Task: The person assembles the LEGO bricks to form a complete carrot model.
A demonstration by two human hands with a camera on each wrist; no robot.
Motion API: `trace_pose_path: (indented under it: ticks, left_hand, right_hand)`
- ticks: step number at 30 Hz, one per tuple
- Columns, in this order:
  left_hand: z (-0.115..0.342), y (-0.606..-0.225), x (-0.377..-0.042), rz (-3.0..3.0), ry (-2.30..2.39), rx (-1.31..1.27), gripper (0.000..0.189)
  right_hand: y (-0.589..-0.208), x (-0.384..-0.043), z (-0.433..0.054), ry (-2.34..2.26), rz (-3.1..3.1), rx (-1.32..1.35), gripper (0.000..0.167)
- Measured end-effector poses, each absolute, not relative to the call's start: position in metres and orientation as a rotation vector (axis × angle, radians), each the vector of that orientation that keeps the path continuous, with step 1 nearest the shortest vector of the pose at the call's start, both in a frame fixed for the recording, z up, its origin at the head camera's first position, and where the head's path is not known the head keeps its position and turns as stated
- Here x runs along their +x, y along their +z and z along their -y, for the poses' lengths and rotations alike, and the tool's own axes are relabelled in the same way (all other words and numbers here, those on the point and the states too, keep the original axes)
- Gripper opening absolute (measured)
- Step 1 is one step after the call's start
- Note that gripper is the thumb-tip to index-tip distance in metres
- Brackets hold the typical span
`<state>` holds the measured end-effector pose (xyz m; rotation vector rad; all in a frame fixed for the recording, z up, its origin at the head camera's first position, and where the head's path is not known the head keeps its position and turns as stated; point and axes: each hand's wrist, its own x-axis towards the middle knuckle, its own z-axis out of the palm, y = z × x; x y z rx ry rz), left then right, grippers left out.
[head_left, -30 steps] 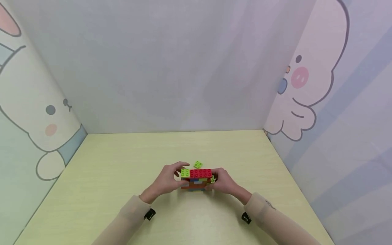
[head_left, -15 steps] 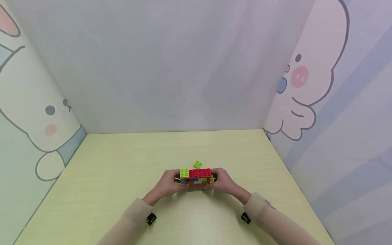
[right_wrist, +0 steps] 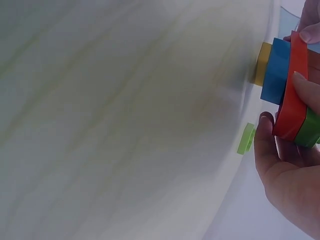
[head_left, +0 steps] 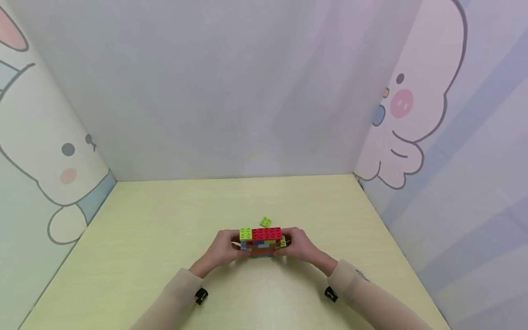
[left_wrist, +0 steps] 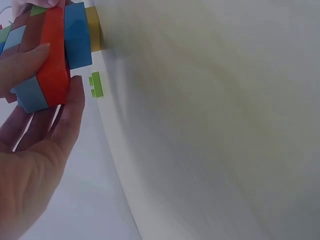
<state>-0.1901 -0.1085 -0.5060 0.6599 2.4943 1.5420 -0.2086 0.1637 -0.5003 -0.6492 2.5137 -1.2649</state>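
Observation:
A multicoloured block of stacked toy bricks (head_left: 264, 234) stands between my hands, its top row lime green at the left and red along the rest. My left hand (head_left: 221, 249) grips its left end, thumb on the near side and fingers on the far side. From the right, my right hand (head_left: 303, 244) grips the other end the same way. In the left wrist view, a red-orange layer (left_wrist: 54, 55) lies beside a blue brick (left_wrist: 78, 36) and a yellow brick (left_wrist: 93, 29) at the base. The far side is hidden in the head view.
Behind the stack, a loose lime green brick (head_left: 266, 222) lies on the pale wooden table (head_left: 165, 206). A grey back wall (head_left: 231, 91) and side panels with cartoon animals enclose the table.
My left hand has lowered its fingers around the stack's left end and now grips it more closely. The stack has shifted slightly left in view. My right hand keeps its grip.

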Motion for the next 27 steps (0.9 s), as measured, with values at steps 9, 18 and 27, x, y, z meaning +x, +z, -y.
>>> trace_pose_path:
  ticks: [9, 18, 27]
  left_hand:
    - [0.112, -0.507, -0.189, -2.499, 1.536, 0.631, 0.042]
    - [0.117, -0.508, -0.192, -2.506, 1.526, 0.625, 0.042]
    - [0.119, -0.506, -0.191, -2.503, 1.534, 0.612, 0.043]
  right_hand:
    - [-0.496, -0.216, -0.173, -1.132, -2.526, -0.692, 0.035]
    - [-0.497, -0.241, -0.183, -0.909, -2.761, -0.708, 0.027]
    - [-0.508, -0.264, -0.156, -0.777, -2.898, -0.685, 0.025]
